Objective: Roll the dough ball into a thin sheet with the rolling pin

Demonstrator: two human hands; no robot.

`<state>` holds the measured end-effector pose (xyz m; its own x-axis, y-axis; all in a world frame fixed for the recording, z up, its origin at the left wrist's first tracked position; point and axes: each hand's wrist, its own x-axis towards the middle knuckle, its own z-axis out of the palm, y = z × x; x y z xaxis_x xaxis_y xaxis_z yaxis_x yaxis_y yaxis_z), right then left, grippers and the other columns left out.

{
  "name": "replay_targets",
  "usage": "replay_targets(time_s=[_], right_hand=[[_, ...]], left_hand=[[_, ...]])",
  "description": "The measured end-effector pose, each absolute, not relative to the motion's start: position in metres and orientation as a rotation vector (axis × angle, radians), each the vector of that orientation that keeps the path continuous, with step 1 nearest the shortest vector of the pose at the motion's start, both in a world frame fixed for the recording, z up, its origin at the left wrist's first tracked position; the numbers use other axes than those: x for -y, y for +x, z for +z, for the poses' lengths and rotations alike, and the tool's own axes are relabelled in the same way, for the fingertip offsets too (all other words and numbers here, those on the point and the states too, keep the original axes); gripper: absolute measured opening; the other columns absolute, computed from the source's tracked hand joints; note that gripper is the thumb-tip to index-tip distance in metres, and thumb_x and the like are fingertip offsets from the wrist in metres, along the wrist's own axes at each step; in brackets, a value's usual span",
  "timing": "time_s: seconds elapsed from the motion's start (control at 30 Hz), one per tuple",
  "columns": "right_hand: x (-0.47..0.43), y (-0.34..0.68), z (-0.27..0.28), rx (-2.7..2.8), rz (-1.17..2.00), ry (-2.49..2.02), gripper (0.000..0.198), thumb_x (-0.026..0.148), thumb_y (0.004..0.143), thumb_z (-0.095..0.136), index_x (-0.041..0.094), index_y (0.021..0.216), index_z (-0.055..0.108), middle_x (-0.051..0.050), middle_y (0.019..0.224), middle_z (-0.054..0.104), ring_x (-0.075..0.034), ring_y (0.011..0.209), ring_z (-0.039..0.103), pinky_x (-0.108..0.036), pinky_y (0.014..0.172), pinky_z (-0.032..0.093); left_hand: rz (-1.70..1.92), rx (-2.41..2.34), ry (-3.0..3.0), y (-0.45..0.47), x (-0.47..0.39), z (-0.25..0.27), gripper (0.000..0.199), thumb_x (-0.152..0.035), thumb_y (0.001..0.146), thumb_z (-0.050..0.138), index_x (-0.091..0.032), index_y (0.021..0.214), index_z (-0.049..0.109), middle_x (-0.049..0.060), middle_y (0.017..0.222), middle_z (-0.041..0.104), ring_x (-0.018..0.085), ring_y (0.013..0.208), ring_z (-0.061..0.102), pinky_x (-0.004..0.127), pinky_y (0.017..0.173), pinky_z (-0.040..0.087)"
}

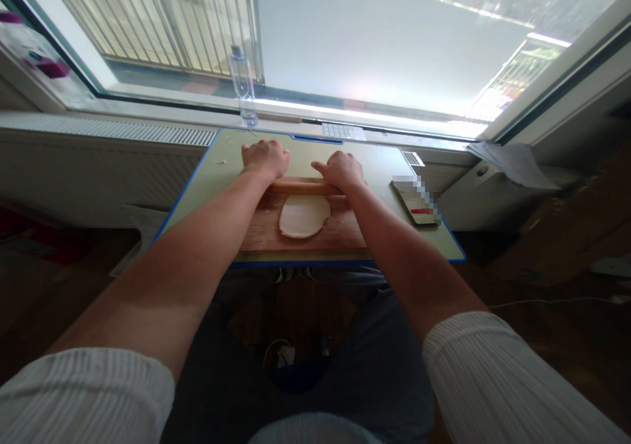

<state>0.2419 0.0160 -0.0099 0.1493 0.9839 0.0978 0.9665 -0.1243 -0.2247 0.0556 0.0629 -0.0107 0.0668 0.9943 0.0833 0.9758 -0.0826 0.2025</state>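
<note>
A wooden rolling pin (pixel 304 187) lies crosswise near the far side of a reddish-brown wooden board (pixel 261 230). My left hand (pixel 266 158) is closed over its left end, and my right hand (pixel 341 170) grips the right end with the thumb pointing inward. Both pin ends are hidden under the hands. Just on my side of the pin, a flat, roundish sheet of pale dough (pixel 304 217) rests on the board. Its far edge meets or passes under the pin; I cannot tell which.
The board sits on a small pale green table (pixel 384 161) with a blue rim. A phone or tablet (pixel 414 202) lies at its right side. On the windowsill stands a clear plastic bottle (pixel 243 89). A radiator (pixel 98 168) and window are behind; a cardboard box (pixel 547 240) is at right.
</note>
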Motion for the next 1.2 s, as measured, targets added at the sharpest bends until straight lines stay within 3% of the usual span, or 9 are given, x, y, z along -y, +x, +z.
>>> replay_targets(time_s=[0.17,0.53,0.9,1.2], right_hand=[[-0.006,0.24,-0.007,1.913,0.129,-2.199,0.059,0.066,0.103,0.053,0.015,0.119,0.078,-0.019,0.121,0.077,-0.034,0.117,0.069,-0.045,0.1,0.053],[0.011,0.236,-0.004,1.882,0.23,-2.258,0.071,0.07,0.1,0.048,0.013,0.136,0.071,-0.022,0.147,0.064,-0.039,0.139,0.054,-0.055,0.114,0.042],[0.027,0.233,-0.008,1.865,0.235,-2.285,0.076,0.074,0.1,0.042,0.015,0.139,0.069,-0.021,0.147,0.064,-0.04,0.137,0.054,-0.057,0.115,0.039],[0.038,0.233,-0.007,1.915,0.251,-2.311,0.065,0.068,0.103,0.04,0.023,0.14,0.068,-0.017,0.149,0.063,-0.038,0.137,0.054,-0.056,0.112,0.041]], left_hand=[[0.299,-2.044,2.245,0.054,-0.055,-0.01,0.064,-0.046,0.1,0.033,-0.013,0.141,0.069,0.024,0.139,0.07,0.038,0.132,0.062,0.056,0.118,0.035],[0.296,-1.975,2.346,0.051,-0.038,-0.01,0.052,-0.041,0.099,0.039,-0.018,0.13,0.074,0.02,0.136,0.073,0.036,0.128,0.064,0.053,0.108,0.046],[0.313,-1.95,2.372,0.046,-0.02,-0.009,0.054,-0.044,0.102,0.036,-0.019,0.132,0.073,0.018,0.141,0.069,0.035,0.132,0.061,0.051,0.109,0.048],[0.214,-1.923,2.364,0.044,-0.013,-0.009,0.056,-0.048,0.102,0.034,-0.023,0.137,0.07,0.018,0.148,0.064,0.035,0.135,0.058,0.055,0.112,0.046]])
